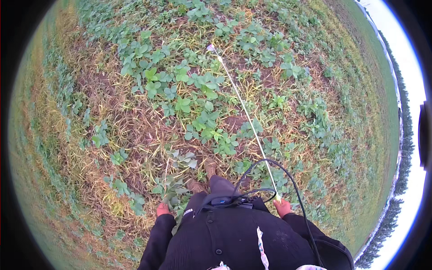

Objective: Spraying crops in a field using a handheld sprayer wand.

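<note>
My left hand is closed around leafy green plants, whose stems and drooping leaves hang beside my leg. At my right side, my right hand grips the near end of a long, thin white pole. The pole slants forward and to the left over the crop. Its far end carries a small pale head, too small to identify for sure, lying among the leaves. Broad-leaved green crop plants, apparently young soybeans, grow in front of my shoes.
Dry yellowed grass and weeds cover the soil between the crop rows. A black cable loops from a device at my waist past my right hand. Trees line the field's far right edge.
</note>
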Demonstrator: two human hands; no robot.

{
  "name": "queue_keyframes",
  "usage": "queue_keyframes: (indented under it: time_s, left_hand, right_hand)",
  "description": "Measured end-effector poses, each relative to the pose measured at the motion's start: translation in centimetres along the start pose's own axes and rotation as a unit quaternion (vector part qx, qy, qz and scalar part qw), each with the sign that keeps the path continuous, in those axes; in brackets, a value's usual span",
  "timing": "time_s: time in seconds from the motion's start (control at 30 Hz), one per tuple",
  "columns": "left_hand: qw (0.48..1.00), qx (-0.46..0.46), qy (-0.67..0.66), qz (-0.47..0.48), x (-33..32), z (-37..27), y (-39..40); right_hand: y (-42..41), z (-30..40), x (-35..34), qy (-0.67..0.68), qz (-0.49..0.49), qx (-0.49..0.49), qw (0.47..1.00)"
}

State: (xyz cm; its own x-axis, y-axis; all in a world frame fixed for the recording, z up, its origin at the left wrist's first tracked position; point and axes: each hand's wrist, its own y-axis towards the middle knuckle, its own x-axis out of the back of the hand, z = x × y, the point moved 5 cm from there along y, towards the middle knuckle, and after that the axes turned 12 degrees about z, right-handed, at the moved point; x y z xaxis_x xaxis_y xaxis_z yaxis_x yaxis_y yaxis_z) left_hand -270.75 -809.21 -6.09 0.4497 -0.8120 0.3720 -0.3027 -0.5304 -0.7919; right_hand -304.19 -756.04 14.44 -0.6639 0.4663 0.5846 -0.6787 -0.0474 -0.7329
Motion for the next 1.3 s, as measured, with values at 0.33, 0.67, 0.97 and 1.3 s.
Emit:
queue_keyframes:
  time_s: [0.33, 0.67, 0.97, 1.3]
  left_hand:
    - [0.997, 0.021, 0.061, -0.04, 4.1, -11.5, -2.0]
    - [0.989, 0.003, 0.133, -0.063, 8.8, -16.6, 2.9]
    - [0.991, 0.034, 0.114, -0.059, 23.2, -16.6, 14.9]
    - [0.995, 0.047, -0.091, -0.008, 34.9, -21.6, 23.3]
  right_hand:
    - [1.2, 3.9, 1.0, 0.014, 0.079, -0.018, 0.997]
    - [12.3, 15.3, -3.9, -0.008, 0.042, 0.039, 0.998]
    - [28.7, 50.0, -11.2, 0.051, -0.005, 0.142, 0.989]
    - [12.7, 47.9, -13.9, -0.108, -0.085, 0.069, 0.988]
